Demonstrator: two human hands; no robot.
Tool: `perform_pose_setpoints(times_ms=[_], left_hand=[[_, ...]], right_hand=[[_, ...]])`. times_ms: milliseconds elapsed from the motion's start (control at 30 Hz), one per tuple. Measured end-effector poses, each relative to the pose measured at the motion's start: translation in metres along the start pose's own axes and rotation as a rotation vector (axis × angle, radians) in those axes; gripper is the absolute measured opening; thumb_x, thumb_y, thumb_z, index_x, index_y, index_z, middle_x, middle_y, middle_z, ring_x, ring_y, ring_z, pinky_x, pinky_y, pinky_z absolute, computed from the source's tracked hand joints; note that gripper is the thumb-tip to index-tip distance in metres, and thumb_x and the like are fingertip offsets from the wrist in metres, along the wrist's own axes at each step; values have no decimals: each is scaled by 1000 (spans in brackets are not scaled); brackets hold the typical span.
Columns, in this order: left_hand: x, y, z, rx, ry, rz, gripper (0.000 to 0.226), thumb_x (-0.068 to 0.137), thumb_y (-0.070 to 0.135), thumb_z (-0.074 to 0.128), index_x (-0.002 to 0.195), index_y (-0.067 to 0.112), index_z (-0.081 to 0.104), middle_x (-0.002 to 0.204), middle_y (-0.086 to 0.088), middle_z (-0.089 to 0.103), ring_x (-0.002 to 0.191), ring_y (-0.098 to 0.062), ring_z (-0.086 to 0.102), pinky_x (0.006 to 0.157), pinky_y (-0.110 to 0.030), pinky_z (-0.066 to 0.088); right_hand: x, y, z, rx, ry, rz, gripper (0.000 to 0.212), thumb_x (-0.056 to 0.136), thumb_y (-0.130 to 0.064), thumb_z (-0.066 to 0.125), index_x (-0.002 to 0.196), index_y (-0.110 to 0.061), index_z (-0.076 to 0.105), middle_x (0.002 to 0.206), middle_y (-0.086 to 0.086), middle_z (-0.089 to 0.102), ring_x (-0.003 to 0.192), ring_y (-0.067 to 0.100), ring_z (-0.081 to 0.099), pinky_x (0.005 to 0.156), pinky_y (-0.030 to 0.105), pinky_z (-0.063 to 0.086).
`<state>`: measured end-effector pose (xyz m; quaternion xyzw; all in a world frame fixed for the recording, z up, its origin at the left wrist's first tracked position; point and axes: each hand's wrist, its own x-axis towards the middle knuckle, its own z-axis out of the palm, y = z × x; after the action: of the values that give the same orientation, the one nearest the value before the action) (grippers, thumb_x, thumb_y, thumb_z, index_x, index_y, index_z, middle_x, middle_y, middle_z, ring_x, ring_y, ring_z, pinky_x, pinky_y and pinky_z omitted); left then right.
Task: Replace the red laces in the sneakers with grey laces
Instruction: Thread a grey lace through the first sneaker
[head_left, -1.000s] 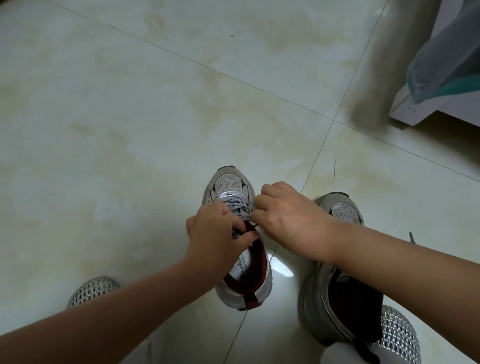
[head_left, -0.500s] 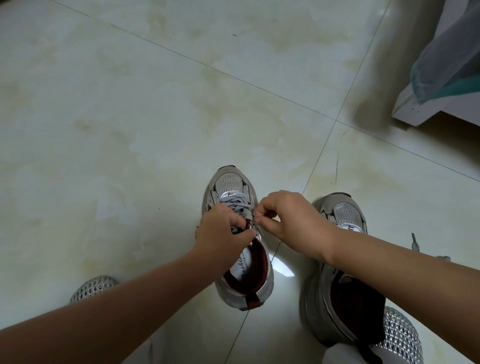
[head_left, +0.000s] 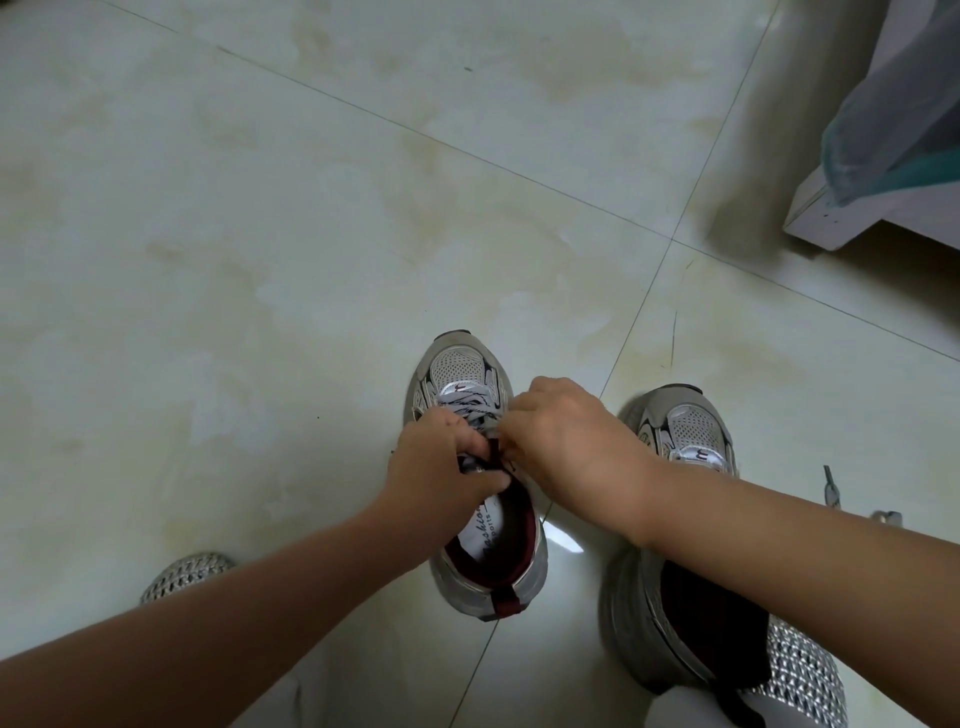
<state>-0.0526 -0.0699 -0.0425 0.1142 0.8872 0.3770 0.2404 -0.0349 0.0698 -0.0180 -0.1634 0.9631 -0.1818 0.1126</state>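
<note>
A pale, glossy tiled floor (head_left: 260, 249) fills the view, crossed by thin grout lines, with the corner of a white piece of furniture (head_left: 841, 218) and a blue-green cloth (head_left: 893, 119) at the upper right.

At the centre stands the left sneaker (head_left: 475, 483), toe pointing away from the person, heel nearest. A grey lace (head_left: 470, 402) already crosses its lower eyelets. The shoe's long axis runs almost straight ahead, so the remaining eyelets lie toward the person from the finished crossings, right under the fingers. The left hand (head_left: 441, 467) has its fingers curled at the top of the tongue, thumb pressed in; it seems to pinch the lace or the dark red tongue edge, though which one cannot be told. The right hand (head_left: 566, 441) is curled too, fingertips tucked at the shoe's right eyelet row; what it pinches is hidden. Both hands touch the shoe and nearly meet over the tongue, neither clearly nearer.

Judging by this, the lacing is at the top eyelets of this shoe.

Just beside it, to the right, the second sneaker (head_left: 675, 545) lies under the right forearm, a grey lace end (head_left: 830, 486) trailing on the floor beyond it. The person's mesh shoes (head_left: 187, 574) show at the bottom edges.
</note>
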Motion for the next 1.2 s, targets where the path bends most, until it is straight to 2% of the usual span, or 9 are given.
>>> perform_pose_setpoints(times_ms=[67,133,400,533,633,767,933,1033,1200], left_hand=[[1,-4,0,53,-20,40,17,67,11,78,83,11,73,78,14,39,92,-19,47,81,-29,40],[2,-4,0,63,20,58,17,67,11,78,83,10,74,77,15,39,90,-19,48,81,-31,39],[4,-11,-2,-3,38,163,15,75,7,69,64,14,62,74,12,41,81,-14,46,70,-14,31],[8,-11,-13,-8,-104,169,33,79,9,62,55,26,45,76,7,43,75,-5,43,67,-13,31],[9,-11,-23,61,-189,213,16,71,24,49,57,15,49,76,5,41,72,-2,40,64,-9,29],[10,-12,-45,144,-212,302,37,63,42,33,59,10,54,82,-1,43,79,-6,38,69,-12,29],[7,4,-79,-207,-470,59,14,65,23,46,52,28,48,73,13,43,68,1,40,63,-13,33],[8,4,-70,-318,-420,45,11,70,23,46,59,21,47,63,15,43,64,-4,38,61,-18,31],[10,-15,-60,-193,-239,50,10,82,5,59,86,14,57,79,-2,50,72,-11,44,61,-12,36]], right_hand=[[-1,5,0,267,-20,260,8,82,-13,60,76,-17,62,69,-5,57,69,14,52,65,25,40],[-4,8,4,597,-20,445,20,77,-10,71,67,-19,55,62,-10,51,60,5,46,58,17,37],[-16,10,14,1121,-55,575,15,81,-11,69,84,-7,55,72,3,50,65,10,43,56,11,37],[-15,5,14,887,-16,507,27,78,-16,71,87,-17,46,84,3,53,70,15,49,65,24,43],[-14,-2,17,694,34,418,29,80,-16,64,81,-29,38,91,-1,54,78,23,55,70,34,47],[-14,-4,18,634,72,414,27,81,-13,55,81,-32,35,92,-1,54,81,24,56,72,36,46],[-14,-11,15,464,16,306,23,85,-11,48,102,-25,44,103,-2,48,81,25,52,73,34,43],[-13,-12,15,252,-6,194,18,91,-21,48,109,-21,49,105,-4,41,80,20,49,67,28,36],[-6,-9,9,371,66,308,21,92,-30,51,73,-20,50,77,-9,48,72,16,47,65,29,32]])
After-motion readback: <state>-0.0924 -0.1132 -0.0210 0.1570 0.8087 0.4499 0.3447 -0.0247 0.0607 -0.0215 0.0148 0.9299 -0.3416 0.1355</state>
